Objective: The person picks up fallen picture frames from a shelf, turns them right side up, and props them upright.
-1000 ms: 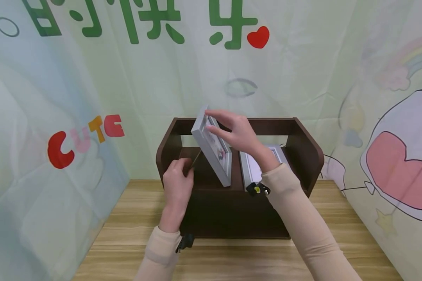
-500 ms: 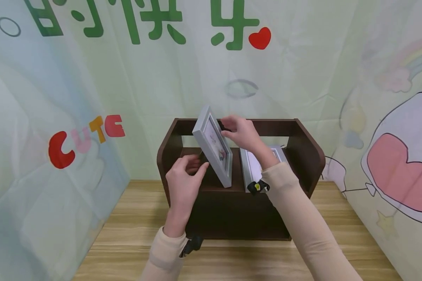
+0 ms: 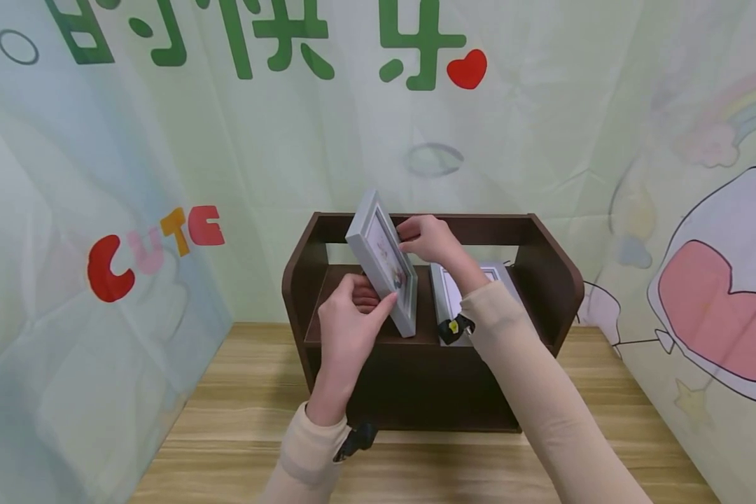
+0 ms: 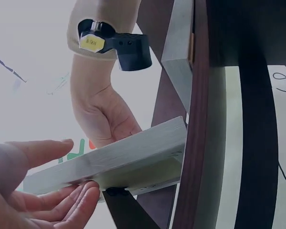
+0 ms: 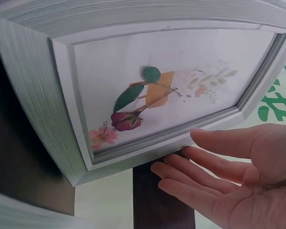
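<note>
A grey picture frame [image 3: 384, 259] with a flower picture stands tilted on the dark brown shelf [image 3: 368, 315], facing right. A dark strut [image 4: 128, 210] sticks out from its back in the left wrist view. My left hand [image 3: 349, 322] straddles its near left edge. In the left wrist view the fingers touch the back, while the thumb stays a little apart from the edge. My right hand [image 3: 431, 241] is at the far right edge. There the thumb lies over the border and the fingertips lie along the outer side, pinching it.
A second grey picture frame [image 3: 441, 294] leans on the right half of the shelf, partly behind my right forearm. Tall side panels [image 3: 554, 280] and a back rail [image 3: 488, 227] bound the shelf. It stands on a wooden tabletop [image 3: 246, 392] with printed cloth behind.
My left hand has left the back side of the frame and moved right, around its near edge. My right hand let go of the top, then came back to the right edge lower down.
</note>
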The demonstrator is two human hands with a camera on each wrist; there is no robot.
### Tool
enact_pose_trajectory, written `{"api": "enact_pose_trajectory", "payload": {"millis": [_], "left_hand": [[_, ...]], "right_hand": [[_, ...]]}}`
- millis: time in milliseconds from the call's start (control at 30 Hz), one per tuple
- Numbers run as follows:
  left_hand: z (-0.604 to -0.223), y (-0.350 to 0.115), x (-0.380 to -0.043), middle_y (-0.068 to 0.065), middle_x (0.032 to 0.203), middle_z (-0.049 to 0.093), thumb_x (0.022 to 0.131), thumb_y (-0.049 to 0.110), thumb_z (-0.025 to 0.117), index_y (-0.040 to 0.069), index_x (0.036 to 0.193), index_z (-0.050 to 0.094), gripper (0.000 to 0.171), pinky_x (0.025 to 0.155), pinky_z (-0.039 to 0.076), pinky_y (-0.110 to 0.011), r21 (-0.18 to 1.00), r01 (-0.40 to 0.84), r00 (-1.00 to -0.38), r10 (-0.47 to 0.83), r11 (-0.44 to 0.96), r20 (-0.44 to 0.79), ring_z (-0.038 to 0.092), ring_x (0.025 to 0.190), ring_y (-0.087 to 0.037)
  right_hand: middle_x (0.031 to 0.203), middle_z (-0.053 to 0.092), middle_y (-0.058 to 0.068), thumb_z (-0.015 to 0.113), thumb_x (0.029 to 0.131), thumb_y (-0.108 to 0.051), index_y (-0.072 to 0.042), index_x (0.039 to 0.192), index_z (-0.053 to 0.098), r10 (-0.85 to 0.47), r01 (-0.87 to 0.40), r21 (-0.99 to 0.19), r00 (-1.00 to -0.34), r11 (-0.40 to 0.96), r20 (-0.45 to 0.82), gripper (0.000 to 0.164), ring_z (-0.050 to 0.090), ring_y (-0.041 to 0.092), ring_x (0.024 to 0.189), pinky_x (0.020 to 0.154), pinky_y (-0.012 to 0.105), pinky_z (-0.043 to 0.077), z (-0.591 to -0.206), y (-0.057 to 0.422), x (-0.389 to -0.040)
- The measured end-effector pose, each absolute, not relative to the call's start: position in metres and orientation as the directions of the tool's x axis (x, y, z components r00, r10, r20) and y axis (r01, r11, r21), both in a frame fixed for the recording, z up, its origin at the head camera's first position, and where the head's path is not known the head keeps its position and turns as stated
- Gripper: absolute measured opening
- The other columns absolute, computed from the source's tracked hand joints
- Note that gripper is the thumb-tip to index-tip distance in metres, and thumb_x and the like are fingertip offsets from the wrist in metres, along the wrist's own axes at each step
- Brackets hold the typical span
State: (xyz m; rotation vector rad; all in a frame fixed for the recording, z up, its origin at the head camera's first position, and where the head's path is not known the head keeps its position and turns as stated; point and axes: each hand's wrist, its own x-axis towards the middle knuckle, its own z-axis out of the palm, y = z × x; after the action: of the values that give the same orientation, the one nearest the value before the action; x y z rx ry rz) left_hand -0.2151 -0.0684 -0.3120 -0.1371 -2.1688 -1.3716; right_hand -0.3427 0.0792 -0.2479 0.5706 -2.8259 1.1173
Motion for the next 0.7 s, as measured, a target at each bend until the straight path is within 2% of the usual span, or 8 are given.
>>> {"api": "enact_pose_trajectory", "payload": {"millis": [333, 700], "left_hand": [[-0.3182, -0.0624, -0.2226, -0.007, 0.088, 0.065, 0.078, 0.025, 0.078, 0.006, 0.098, 0.057, 0.035, 0.066, 0.057, -0.028, 0.759, 0.385, -0.808, -0.205, 0.526, 0.552, 0.066, 0.073, -0.015], [-0.3193, -0.0705, -0.2250, -0.009, 0.089, 0.066, 0.080, 0.021, 0.077, 0.004, 0.099, 0.060, 0.030, 0.067, 0.058, -0.030, 0.747, 0.394, -0.778, -0.238, 0.536, 0.581, 0.066, 0.073, -0.017]], "right_hand": [[0.123, 0.063, 0.017, 0.064, 0.089, -0.011, -0.001, 0.126, 0.057, -0.328, -0.328, -0.666, -0.936, 0.671, 0.131, 0.039, 0.059, 0.028, 0.114, 0.095, 0.041, 0.049, -0.2507, 0.0799, -0.3458], [0.124, 0.062, 0.016, 0.066, 0.088, -0.011, -0.001, 0.126, 0.057, -0.300, -0.299, -0.668, -0.947, 0.681, 0.118, 0.041, 0.058, 0.028, 0.114, 0.094, 0.040, 0.050, -0.2512, 0.0850, -0.3426]]}}
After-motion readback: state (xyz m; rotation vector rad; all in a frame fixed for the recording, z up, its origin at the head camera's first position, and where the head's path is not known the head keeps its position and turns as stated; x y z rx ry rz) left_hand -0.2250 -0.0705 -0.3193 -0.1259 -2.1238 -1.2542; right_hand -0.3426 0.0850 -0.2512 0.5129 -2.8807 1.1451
